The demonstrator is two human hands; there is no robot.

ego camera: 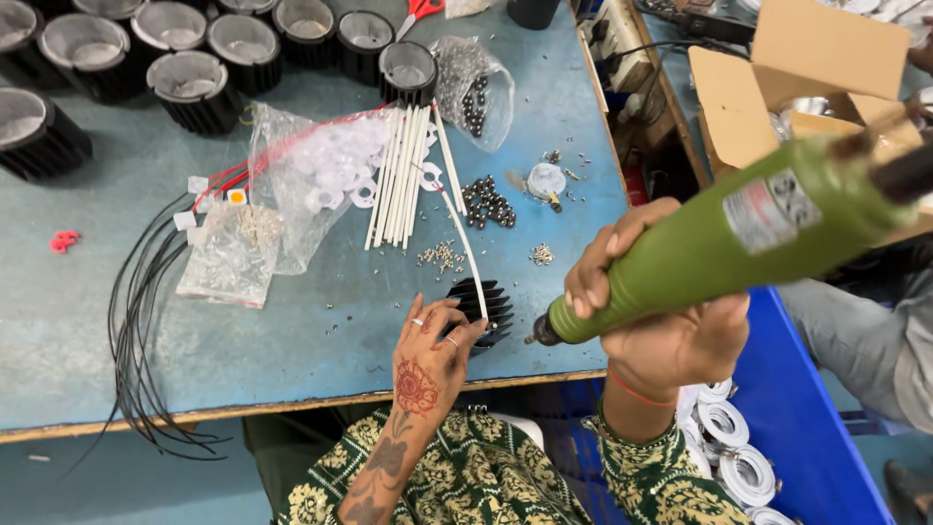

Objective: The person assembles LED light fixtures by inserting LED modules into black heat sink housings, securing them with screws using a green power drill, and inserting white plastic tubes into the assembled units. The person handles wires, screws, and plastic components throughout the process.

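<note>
while the left hand (428,355) rests on a black finned heat sink (486,309) at the worktop's (292,340) near edge, fingers spread over its left side and touching it, the right hand (661,326) is wrapped tight round a green electric screwdriver (719,243). driver held tilted, bit end low and pointing at the heat sink, tip just beside it; whether tip touches, cannot tell. rear end of driver rises toward the right, past the worktop's right edge.

- white thin rods (403,175) in a bundle, mid worktop, one lying slanted down to the heat sink.
- clear bag of white plastic rings (311,180) left of the rods; smaller clear bag of small parts (233,255) below it.
- black wires (141,321) looped toward the near left edge, hanging over it.
- loose dark screws (489,201) right of the rods; another clear bag of dark screws (471,92) nearer the far edge.
- row of black finned housings (199,89) along the far left corner.
- red-handled scissors (418,12) at the far edge.
- open cardboard box (807,68) off the right edge.
- white rolls (729,447) beside the right forearm, below worktop level.
</note>
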